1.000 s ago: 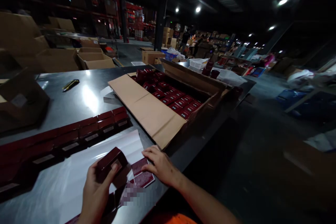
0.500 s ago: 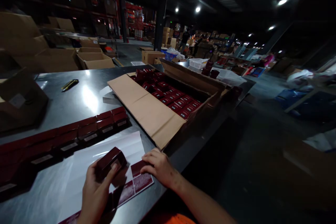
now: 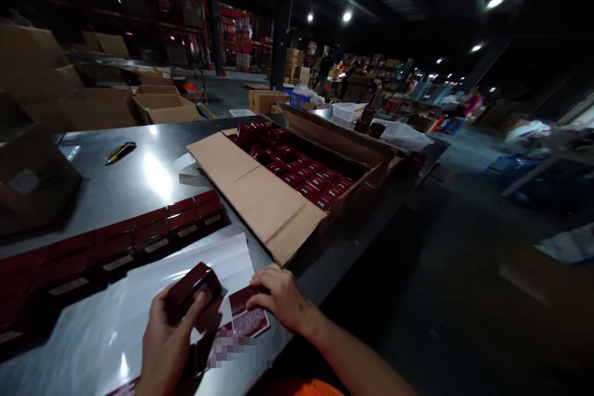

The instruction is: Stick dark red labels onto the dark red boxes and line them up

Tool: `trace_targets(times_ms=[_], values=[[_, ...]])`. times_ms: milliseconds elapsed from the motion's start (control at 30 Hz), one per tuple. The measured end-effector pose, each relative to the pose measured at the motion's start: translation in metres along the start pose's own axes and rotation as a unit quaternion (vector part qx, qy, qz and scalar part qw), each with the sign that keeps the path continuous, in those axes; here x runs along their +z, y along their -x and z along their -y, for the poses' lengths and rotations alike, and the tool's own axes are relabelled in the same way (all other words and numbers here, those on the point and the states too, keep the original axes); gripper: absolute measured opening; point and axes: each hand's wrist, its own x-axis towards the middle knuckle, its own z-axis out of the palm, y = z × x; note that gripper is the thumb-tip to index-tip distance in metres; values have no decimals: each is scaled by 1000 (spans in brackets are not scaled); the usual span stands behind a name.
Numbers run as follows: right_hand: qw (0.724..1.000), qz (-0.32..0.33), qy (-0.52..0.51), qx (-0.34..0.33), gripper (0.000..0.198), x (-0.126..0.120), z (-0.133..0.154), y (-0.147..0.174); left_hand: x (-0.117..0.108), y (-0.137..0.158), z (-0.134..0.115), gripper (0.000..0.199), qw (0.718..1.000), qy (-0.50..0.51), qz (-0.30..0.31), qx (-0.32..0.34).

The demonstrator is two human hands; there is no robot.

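My left hand [image 3: 169, 334] is wrapped round a small dark red box [image 3: 193, 289], held tilted just above a sheet of labels [image 3: 223, 253]. That sheet is white and glossy, with dark red printed labels along its near edge. At its right end, the bent fingers of my right hand [image 3: 278, 297] pinch the edge of a dark red label [image 3: 242, 300]. How much of that label is lifted off the sheet is hard to tell. Left of the sheet stands a row of dark red boxes [image 3: 151, 236], several with a pale label on the side facing me.
An open carton [image 3: 255, 192] full of similar dark red boxes stands beyond my hands, one flap folded out towards me. A yellow and black cutter [image 3: 120, 152] lies on the metal table [image 3: 132, 182]. Another cardboard box [image 3: 34, 179] is at the left. White baskets [image 3: 348, 112] stand behind.
The view has shifted very slightly. Both hands keep nearly the same pose, with the box still in the left and the right at the label sheet's edge.
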Motion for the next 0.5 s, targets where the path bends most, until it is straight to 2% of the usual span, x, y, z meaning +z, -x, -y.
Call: trace_targets(times_ms=[133, 267, 500], values=[[1000, 6, -8, 5, 27, -4, 4, -1, -2, -3, 4, 74, 1000, -1, 11, 3], [1000, 7, -6, 14, 44, -6, 6, -2, -4, -6, 9, 73, 1000, -13, 6, 11], [1000, 7, -4, 24, 36, -5, 5, -1, -1, -3, 5, 72, 1000, -2, 4, 1]])
